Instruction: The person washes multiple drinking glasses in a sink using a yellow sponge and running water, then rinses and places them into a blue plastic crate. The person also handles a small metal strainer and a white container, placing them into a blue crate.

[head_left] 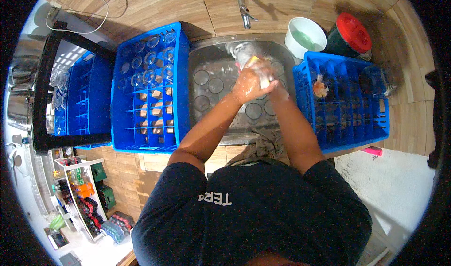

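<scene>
Both hands meet over the metal sink [195, 47], wet and covered in suds. My left hand [248, 84] is closed, and a yellow sponge [254, 60] sticks out beyond its fingers. Pressed against it is my right hand [267, 72], its fingers smeared by motion; what it grips is hidden. White foam [242, 51] lies just past the sponge, and whether a glass is under it I cannot make out. Several round glasses stand in the sink below, among them one glass [201, 77] left of my hands and another glass [253, 110] under my wrists.
A blue crate [181, 92] with clear glasses in its far cells stands left of the sink. Another blue divided crate [305, 61] is on the right. Behind it are a white tub [289, 38] of greenish liquid and a red-lidded bucket [353, 32]. The tap [243, 12] overhangs the sink's far edge.
</scene>
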`<state>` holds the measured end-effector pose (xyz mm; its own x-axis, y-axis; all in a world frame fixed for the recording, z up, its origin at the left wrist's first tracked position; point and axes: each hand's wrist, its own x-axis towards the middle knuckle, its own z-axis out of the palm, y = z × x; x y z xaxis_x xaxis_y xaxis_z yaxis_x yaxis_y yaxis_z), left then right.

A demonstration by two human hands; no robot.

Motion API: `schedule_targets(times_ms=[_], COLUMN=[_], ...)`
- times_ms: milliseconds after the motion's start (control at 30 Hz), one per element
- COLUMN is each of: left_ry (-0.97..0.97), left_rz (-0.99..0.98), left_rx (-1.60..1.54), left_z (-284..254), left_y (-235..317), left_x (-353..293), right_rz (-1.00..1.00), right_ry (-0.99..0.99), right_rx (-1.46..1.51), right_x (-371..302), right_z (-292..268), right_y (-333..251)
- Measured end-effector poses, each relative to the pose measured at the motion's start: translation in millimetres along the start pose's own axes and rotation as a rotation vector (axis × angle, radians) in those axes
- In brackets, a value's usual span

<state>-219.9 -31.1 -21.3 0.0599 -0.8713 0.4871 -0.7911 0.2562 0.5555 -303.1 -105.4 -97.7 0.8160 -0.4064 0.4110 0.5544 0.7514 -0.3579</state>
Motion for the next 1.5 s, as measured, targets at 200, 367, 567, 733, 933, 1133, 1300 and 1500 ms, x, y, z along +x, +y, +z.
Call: schedule_targets(times_ms=[200, 367, 567, 733, 933, 1133, 1300, 1500], left_ry=[-0.004, -0.503, 0.264, 0.402, 0.449, 0.357, 0.153, -0.157], left_rz=[-0.521, -0.498, -0.374, -0.287, -0.401, -1.165, -1.023, -0.632], left_rx=[0.056, 0.637, -0.564, 0.094, 0.042, -1.077, -0.518, 0.406], left_z=[-34.6, -31.3, -37.0, -1.1, 14.0, 12.9, 0.1, 5.1], left_y=[-29.8, -4.8, -50.6, -2.8, 19.0, -46.0, -25.0, -16.8], left_x=[43.5, 69.9, 53.4, 25.2, -0.6, -13.8, -49.8, -113.0], right_rz=[0.389, 0.328, 0.264, 0.064, -0.408, -0.495, -0.376, 0.289], right_ry=[0.58, 0.355, 0.381, 0.653, 0.892, 0.728, 0.717, 0.741], right_rx=[-0.389, -1.395, -0.186, -0.296, -0.623, -1.071, -1.239, -2.121], right_x=[0.0, 21.4, 11.0, 37.2, 38.5, 49.5, 79.7, 60.3], right_z=[14.5, 30.5, 40.8, 19.6, 36.6, 47.1, -4.1, -85.8], right_y=[-1.4, 17.6, -5.3, 2.1, 21.1, 7.8, -25.4, -55.4])
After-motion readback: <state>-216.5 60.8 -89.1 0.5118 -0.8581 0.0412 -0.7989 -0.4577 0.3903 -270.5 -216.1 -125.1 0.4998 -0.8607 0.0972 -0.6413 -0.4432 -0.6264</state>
